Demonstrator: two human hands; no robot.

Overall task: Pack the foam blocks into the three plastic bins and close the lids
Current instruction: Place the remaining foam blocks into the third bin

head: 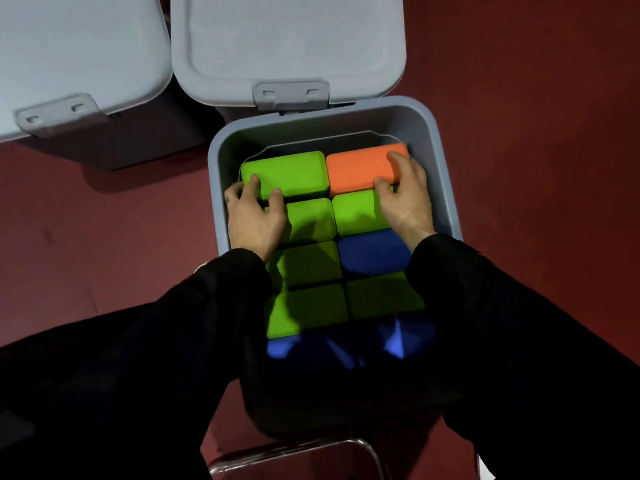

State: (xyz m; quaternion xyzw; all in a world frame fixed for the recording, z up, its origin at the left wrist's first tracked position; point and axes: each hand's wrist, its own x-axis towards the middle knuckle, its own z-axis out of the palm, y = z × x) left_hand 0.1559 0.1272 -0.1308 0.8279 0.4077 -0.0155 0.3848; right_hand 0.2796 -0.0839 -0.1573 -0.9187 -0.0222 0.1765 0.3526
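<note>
Inside the open grey plastic bin, at its far end, the left hand grips a green foam block and the right hand an orange foam block; both look light and squashy, best taken by the long edges.

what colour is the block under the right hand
Orange block, under the right hand; head view.

Dark red floor, chrome chair frame below.
</note>
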